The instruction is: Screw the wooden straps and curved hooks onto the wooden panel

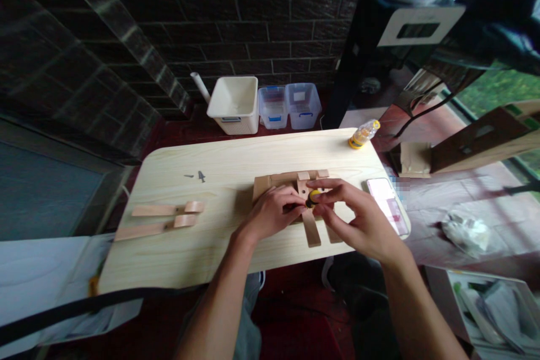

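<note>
My right hand (350,211) grips a stubby yellow-and-black screwdriver (313,198) between thumb and fingers, seen nearly end-on from above. Its tip is hidden. Close beside it, my left hand (274,208) rests over a cardboard box (264,183), thumb and forefinger pinched together near the tool. Whatever lies between those fingertips is too small to make out. Under the hands, a light wooden strip (312,229) with a curled end and a dark hole lies across the box. A second wooden strip (334,233) lies to its right, partly covered by my right hand.
Two more curled wooden strips (154,210) lie at the table's left. Small dark pieces (201,176) sit behind them. A phone (387,205) lies at the right edge, a clear bottle with yellow ends (363,134) at the back right. Plastic bins (236,124) stand beyond the table (228,163).
</note>
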Demonstrator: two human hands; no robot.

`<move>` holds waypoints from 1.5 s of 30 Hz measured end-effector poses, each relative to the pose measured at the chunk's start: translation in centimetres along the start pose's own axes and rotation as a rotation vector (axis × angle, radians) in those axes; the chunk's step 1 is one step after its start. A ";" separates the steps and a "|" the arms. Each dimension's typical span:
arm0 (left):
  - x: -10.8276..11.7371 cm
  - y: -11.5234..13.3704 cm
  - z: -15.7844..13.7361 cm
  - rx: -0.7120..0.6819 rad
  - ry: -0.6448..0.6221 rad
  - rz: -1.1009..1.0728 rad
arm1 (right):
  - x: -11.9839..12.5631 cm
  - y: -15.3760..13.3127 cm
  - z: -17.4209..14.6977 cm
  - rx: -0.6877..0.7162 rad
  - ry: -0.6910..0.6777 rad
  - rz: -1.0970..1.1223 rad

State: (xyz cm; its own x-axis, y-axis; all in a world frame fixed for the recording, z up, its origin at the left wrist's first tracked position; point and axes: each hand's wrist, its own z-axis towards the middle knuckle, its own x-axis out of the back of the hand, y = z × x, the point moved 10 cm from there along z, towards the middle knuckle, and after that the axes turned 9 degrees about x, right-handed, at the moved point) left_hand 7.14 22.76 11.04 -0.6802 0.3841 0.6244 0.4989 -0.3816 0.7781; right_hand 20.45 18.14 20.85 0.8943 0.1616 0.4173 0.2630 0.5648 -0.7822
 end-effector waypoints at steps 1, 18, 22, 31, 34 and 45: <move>0.0 -0.1 0.0 -0.006 0.001 -0.008 | -0.1 0.0 -0.1 -0.012 -0.007 0.012; 0.1 0.3 0.0 -0.005 -0.012 0.007 | 0.1 0.7 -0.4 -0.042 -0.019 0.029; 0.2 0.3 0.0 0.011 -0.007 0.000 | 0.2 1.0 -0.4 -0.019 -0.014 0.018; 0.2 0.2 0.0 0.011 -0.002 0.003 | 0.5 0.6 -0.4 -0.034 -0.003 -0.017; 0.1 0.2 0.0 0.014 -0.007 0.000 | 0.6 0.2 -0.3 -0.019 -0.012 -0.034; 0.1 0.1 0.0 0.022 -0.013 -0.008 | 0.3 -0.5 0.0 0.002 -0.018 -0.044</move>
State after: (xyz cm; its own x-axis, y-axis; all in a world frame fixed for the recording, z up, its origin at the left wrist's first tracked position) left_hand 7.14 22.77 11.22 -0.6773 0.3980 0.6187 0.5052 -0.3598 0.7844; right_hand 20.56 17.89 21.34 0.8749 0.1512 0.4601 0.3017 0.5730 -0.7620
